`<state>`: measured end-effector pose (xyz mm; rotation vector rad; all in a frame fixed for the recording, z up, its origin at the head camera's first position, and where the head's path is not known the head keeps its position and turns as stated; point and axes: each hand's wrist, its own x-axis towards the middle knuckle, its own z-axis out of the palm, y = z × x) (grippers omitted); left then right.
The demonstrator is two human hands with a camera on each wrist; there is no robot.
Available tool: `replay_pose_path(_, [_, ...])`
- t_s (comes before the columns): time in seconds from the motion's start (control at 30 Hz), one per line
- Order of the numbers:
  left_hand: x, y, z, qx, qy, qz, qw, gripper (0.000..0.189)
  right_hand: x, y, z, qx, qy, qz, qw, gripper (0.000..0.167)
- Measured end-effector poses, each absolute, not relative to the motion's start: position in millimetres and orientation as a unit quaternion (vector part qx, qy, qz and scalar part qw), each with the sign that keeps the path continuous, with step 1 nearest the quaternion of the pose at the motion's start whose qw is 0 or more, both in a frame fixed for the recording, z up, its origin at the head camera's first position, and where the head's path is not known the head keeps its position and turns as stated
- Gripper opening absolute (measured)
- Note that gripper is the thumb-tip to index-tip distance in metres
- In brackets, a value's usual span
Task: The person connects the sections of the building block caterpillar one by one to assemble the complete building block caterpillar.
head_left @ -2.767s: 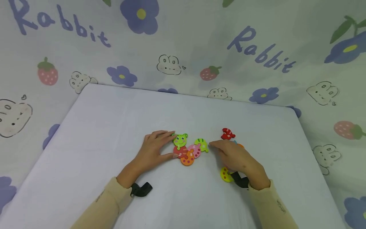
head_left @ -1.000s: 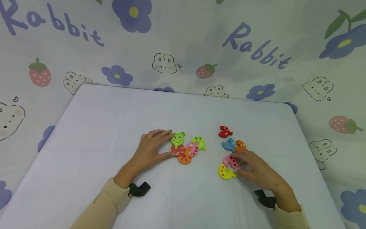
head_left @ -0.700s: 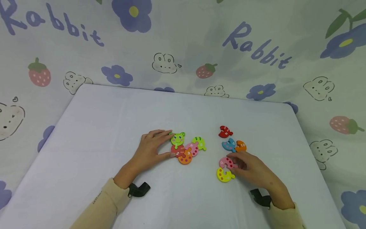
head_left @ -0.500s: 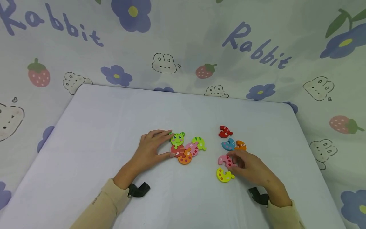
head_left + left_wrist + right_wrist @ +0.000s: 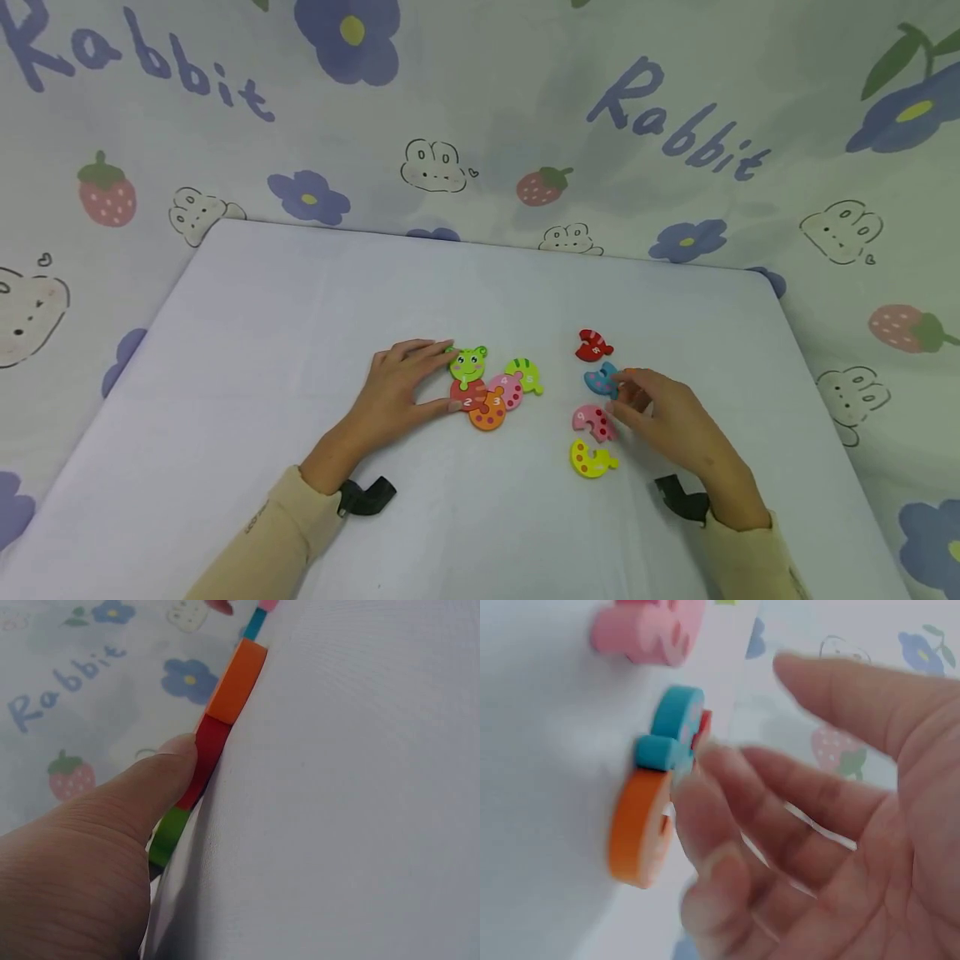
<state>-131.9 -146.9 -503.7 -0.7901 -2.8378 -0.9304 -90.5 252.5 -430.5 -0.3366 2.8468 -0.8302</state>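
Observation:
Caterpillar puzzle pieces lie joined at mid-table: a green smiling head, a red piece marked 2, then an orange piece, a pink one and a striped green one. From the left, my left hand rests against this row, fingertips by the head and thumb on the red edge. My right hand is at the blue piece, fingers loosely bent and thumb apart. Right beside the blue one, an orange piece shows in the right wrist view; the hand hides it in the head view.
Three more loose pieces lie near the right hand: a red one behind the blue, and a dotted pink one and a yellow one in front. A white cloth covers the table; a patterned curtain hangs behind.
The right hand has shifted the pink and yellow pieces slightly left and apart, let go of the pink one, and moved back to the blue and orange pieces. The left hand stays put.

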Motion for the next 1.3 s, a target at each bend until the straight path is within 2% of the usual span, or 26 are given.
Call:
replay_pose_path(0.1, [-132.2, -146.7, -504.1, -0.256, -0.918, -0.302, 0.025, 0.079, -98.4, 247.5, -427.5, -0.089, 0.97, -0.22, 0.059, 0.05])
replay_pose_path(0.3, [-132.0, -145.7, -503.1, -0.259, -0.916, -0.305, 0.026, 0.079, -111.1, 236.9, -433.5, -0.052, 0.982, -0.149, 0.105, 0.07])
replay_pose_path(0.6, [-130.3, -144.6, -502.7, -0.253, -0.919, -0.3, 0.028, 0.079, -113.5, 229.6, -441.8, -0.047, 0.987, -0.133, 0.072, 0.069])
replay_pose_path(1.3, [-131.7, -146.6, -502.1, -0.254, -0.92, -0.299, 0.021, 0.08, -103.2, 211.6, -431.4, -0.066, 0.974, -0.209, 0.064, 0.068])
